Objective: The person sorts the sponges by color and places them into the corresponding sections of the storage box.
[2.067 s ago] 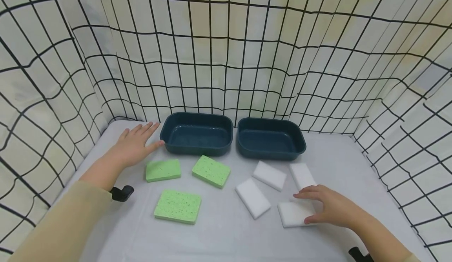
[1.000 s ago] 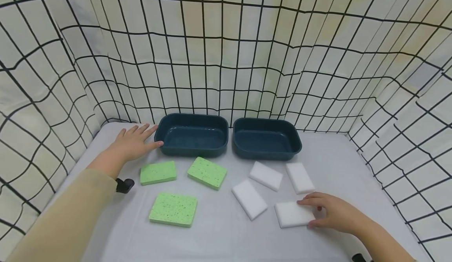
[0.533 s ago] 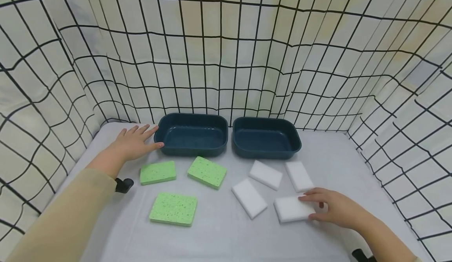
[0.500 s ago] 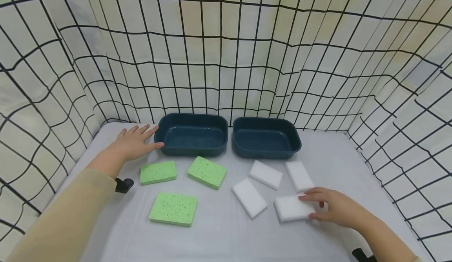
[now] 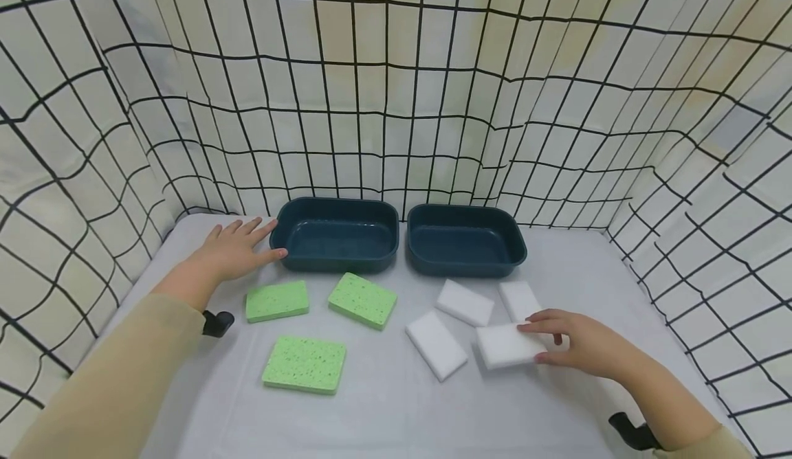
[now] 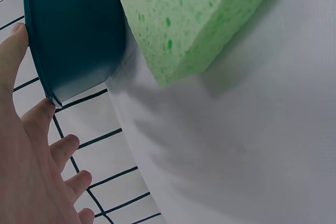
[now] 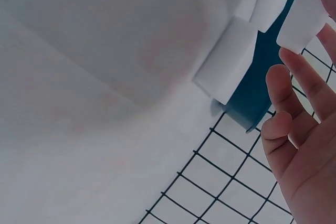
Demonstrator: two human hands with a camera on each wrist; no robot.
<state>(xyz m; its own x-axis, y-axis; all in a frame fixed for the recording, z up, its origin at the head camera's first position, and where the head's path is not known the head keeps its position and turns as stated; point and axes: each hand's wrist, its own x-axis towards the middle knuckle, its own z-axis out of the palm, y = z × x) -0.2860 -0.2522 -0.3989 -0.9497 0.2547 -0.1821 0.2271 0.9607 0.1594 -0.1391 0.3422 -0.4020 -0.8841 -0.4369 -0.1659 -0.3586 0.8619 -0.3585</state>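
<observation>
Lifted and shifted forward since a second ago, one white sponge [image 5: 502, 346] is above the tabletop [image 5: 383, 421], pinched by the right hand [image 5: 584, 347]; only the right wrist view shows two fingers [image 7: 277, 127] curled clear of it. The left hand [image 5: 227, 254], fingers spread, touches the left dark-blue tray [image 5: 334, 265].

a lane between sponges [image 5: 362, 301] and pads [image 5: 436, 346] stops at trays [image 5: 337, 264].
</observation>
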